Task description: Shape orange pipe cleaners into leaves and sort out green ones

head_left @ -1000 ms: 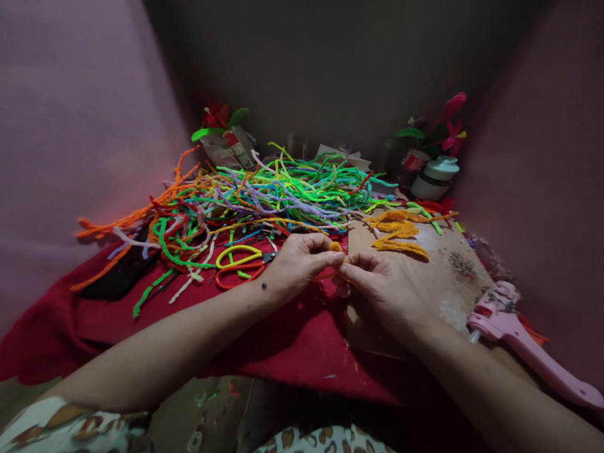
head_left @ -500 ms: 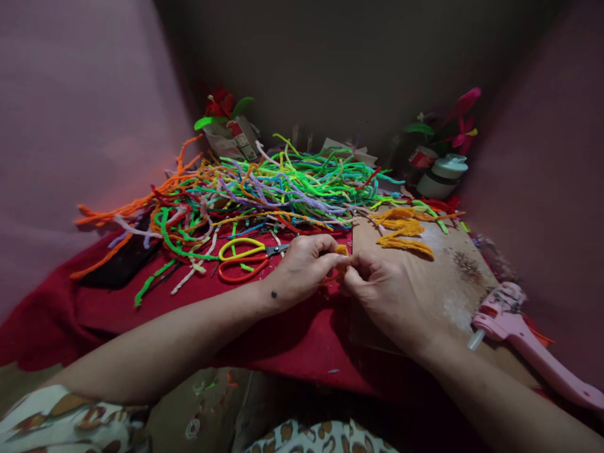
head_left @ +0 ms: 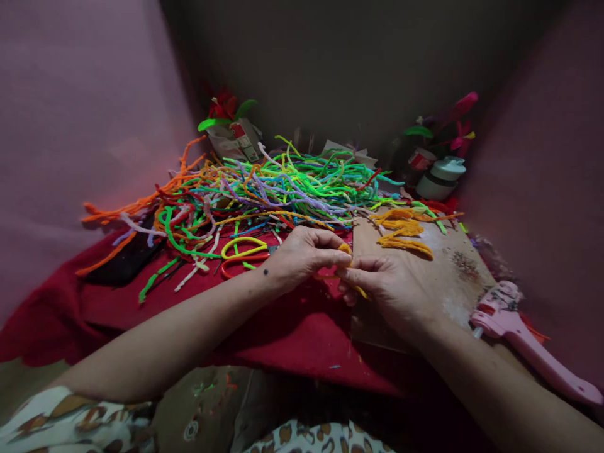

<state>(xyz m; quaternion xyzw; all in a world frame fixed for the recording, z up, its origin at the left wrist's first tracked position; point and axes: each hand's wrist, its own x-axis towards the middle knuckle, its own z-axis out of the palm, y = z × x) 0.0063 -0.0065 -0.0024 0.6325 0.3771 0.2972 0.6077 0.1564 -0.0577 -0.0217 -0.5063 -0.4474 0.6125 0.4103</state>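
Observation:
My left hand [head_left: 302,255] and my right hand [head_left: 391,286] meet over the red cloth [head_left: 283,327], both pinching one orange pipe cleaner [head_left: 346,249]. Its fuzzy bent end shows above my left thumb, and a short yellow-orange tail sticks out below my right fingers. Just left of my left hand lie scissors with yellow and orange handles [head_left: 243,255]. Behind both hands spreads a big tangled pile of coloured pipe cleaners [head_left: 264,189].
A cardboard sheet [head_left: 448,270] at the right carries several bent orange pieces [head_left: 401,229]. A pink glue gun [head_left: 523,343] lies at its right edge. A white jar [head_left: 441,178] and pipe-cleaner flowers [head_left: 455,123] stand at the back right, and another red flower [head_left: 224,110] at the back left.
My fingers have kept working the orange pipe cleaner; a yellow-orange tail now shows below my right hand. The hands stayed in about the same place.

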